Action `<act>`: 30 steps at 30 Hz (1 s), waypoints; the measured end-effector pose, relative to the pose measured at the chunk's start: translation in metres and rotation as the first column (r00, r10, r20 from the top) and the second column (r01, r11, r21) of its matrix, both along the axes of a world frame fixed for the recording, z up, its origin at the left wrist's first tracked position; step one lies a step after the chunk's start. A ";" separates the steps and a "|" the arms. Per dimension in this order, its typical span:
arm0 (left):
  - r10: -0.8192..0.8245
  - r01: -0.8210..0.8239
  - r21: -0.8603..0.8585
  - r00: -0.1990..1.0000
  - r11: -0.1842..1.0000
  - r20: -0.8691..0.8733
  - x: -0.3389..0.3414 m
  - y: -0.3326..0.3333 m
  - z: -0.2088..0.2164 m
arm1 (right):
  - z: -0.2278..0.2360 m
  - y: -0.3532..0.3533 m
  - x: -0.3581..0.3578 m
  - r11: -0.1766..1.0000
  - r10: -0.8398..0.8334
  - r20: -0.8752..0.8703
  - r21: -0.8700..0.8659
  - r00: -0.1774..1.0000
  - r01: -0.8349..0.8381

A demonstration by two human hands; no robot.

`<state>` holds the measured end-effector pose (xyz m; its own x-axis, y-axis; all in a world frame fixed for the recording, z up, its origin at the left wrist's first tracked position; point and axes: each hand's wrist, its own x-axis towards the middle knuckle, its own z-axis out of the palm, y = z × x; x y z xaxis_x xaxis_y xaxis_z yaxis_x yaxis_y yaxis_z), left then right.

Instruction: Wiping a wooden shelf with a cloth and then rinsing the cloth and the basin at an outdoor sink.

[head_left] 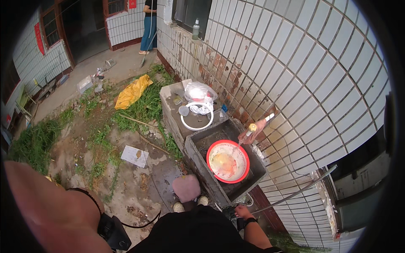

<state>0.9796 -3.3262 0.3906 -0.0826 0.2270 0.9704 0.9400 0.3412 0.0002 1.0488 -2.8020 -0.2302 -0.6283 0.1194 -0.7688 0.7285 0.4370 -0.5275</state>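
Note:
My right hand is low beside the near end of a concrete sink, its fingers curled in next to a dark, stringy clump. What they hold, if anything, is hidden. A grey rod slants from beside that hand up to the right. In the sink sits a red basin with whitish, foamy contents and a yellow and reddish patch in the middle. Above its far right side is a tap with a yellowish top. My left arm fills the lower left, blurred; its hand is out of view.
On the ledge beyond the sink lie a clear plastic bag and a white ring-shaped hose. A pink stool stands by my feet. A yellow sack lies on grass. Another person stands by the far wall.

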 end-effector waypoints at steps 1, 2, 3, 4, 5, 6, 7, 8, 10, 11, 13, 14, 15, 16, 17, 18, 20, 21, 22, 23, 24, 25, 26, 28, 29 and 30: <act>0.018 -0.018 0.000 0.999 1.000 0.028 0.002 0.001 -0.005 | 0.005 -0.008 0.001 1.000 -0.023 0.018 -0.010 1.000 0.023; 0.040 -0.041 0.010 0.998 0.999 0.056 0.001 0.000 -0.013 | 0.008 -0.013 0.000 1.000 -0.019 0.013 -0.016 1.000 0.019; 0.041 -0.046 0.042 0.994 0.998 0.103 -0.012 0.002 -0.029 | 0.004 -0.005 0.009 0.999 -0.048 0.013 -0.007 0.999 0.049; 0.044 -0.051 0.068 0.994 0.996 0.098 -0.035 0.002 -0.051 | 0.000 0.002 0.014 0.999 -0.019 0.047 0.031 0.999 0.018; 0.131 -0.149 0.090 0.975 0.985 0.177 -0.061 -0.002 -0.086 | -0.005 0.018 0.029 0.997 -0.016 0.080 0.074 0.997 0.010; 0.343 -0.301 -0.190 0.904 0.935 0.255 -0.072 -0.027 -0.114 | -0.008 0.019 0.033 0.998 -0.024 0.069 0.067 0.997 0.019; 0.503 -0.357 -0.409 0.796 0.839 0.337 -0.082 -0.049 -0.142 | -0.011 0.016 0.031 1.000 -0.014 0.084 0.027 0.996 0.011; 0.579 -0.394 -0.425 0.585 0.815 0.568 -0.085 -0.066 -0.175 | -0.013 0.013 0.030 1.000 0.001 0.094 -0.013 0.996 0.000; 0.653 -0.483 -0.524 0.141 0.702 0.744 -0.071 -0.112 -0.263 | -0.021 0.012 0.027 0.996 0.091 0.057 -0.013 0.994 -0.091; 0.634 -0.482 -0.551 0.012 0.682 0.774 -0.080 -0.133 -0.331 | -0.054 0.065 0.053 0.953 0.293 -0.107 0.111 0.950 -0.282; 0.546 -0.436 -0.650 -0.353 0.622 0.760 0.002 -0.214 -0.475 | -0.047 0.041 0.019 0.971 0.241 0.140 -0.028 0.960 -0.239; 0.510 -0.295 -0.728 -0.553 0.619 0.658 0.028 -0.217 -0.541 | -0.059 0.076 0.035 0.985 0.173 0.151 -0.039 0.973 -0.169; 0.819 -0.270 -0.793 -0.030 0.546 0.574 0.049 -0.205 -0.586 | -0.066 0.098 0.044 0.996 0.088 0.166 -0.044 0.982 -0.082; 0.599 -0.054 -0.752 -0.569 0.657 0.563 0.130 -0.227 -0.603 | -0.055 0.077 0.042 0.987 0.162 0.170 -0.003 0.972 -0.163; 0.513 0.030 -0.702 -0.705 0.712 0.489 0.149 -0.219 -0.607 | -0.030 0.070 0.044 0.974 0.195 0.161 0.081 0.968 -0.210; 0.467 0.035 -0.676 -0.749 0.736 0.470 0.159 -0.214 -0.601 | -0.013 0.062 0.036 0.947 0.262 0.142 0.151 0.955 -0.282; 0.407 -0.014 -0.671 -0.785 0.741 0.466 0.190 -0.217 -0.591 | 0.046 0.022 0.004 0.868 0.415 0.114 0.248 0.903 -0.430; 0.392 -0.036 -0.663 -0.782 0.748 0.485 0.194 -0.216 -0.590 | 0.083 0.003 -0.010 0.826 0.467 0.112 0.299 0.877 -0.478; 0.373 -0.064 -0.654 -0.778 0.754 0.506 0.201 -0.216 -0.587 | 0.121 -0.020 -0.020 0.790 0.502 0.127 0.335 0.855 -0.514; 0.382 -0.059 -0.634 -0.753 0.771 0.535 0.185 -0.212 -0.586 | 0.111 -0.014 -0.024 0.792 0.500 0.119 0.337 0.858 -0.509; 0.393 -0.056 -0.623 -0.730 0.780 0.559 0.169 -0.208 -0.584 | 0.097 -0.011 -0.034 0.828 0.473 0.096 0.292 0.876 -0.479; 0.408 -0.049 -0.607 -0.698 0.793 0.589 0.150 -0.201 -0.582 | 0.071 -0.003 -0.043 0.861 0.439 0.080 0.245 0.895 -0.445; 0.411 -0.051 -0.593 -0.674 0.803 0.614 0.136 -0.195 -0.579 | 0.050 -0.001 -0.055 0.883 0.419 0.072 0.201 0.905 -0.425; 0.421 -0.055 -0.574 -0.623 0.817 0.659 0.112 -0.183 -0.566 | 0.025 -0.005 -0.078 0.907 0.393 0.071 0.134 0.917 -0.399; 0.420 -0.061 -0.564 -0.603 0.823 0.678 0.104 -0.177 -0.558 | 0.018 -0.009 -0.090 0.911 0.391 0.066 0.110 0.918 -0.397; 0.426 -0.059 -0.559 -0.582 0.827 0.693 0.097 -0.169 -0.551 | 0.014 -0.014 -0.100 0.912 0.395 0.050 0.095 0.917 -0.398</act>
<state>1.0764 -3.4956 -0.1600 -0.7524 -0.2022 -0.6269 -0.5672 0.6829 0.4604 0.9487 -2.8162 -0.2165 -0.6174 -0.0570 -0.7846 0.4985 0.7432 -0.4463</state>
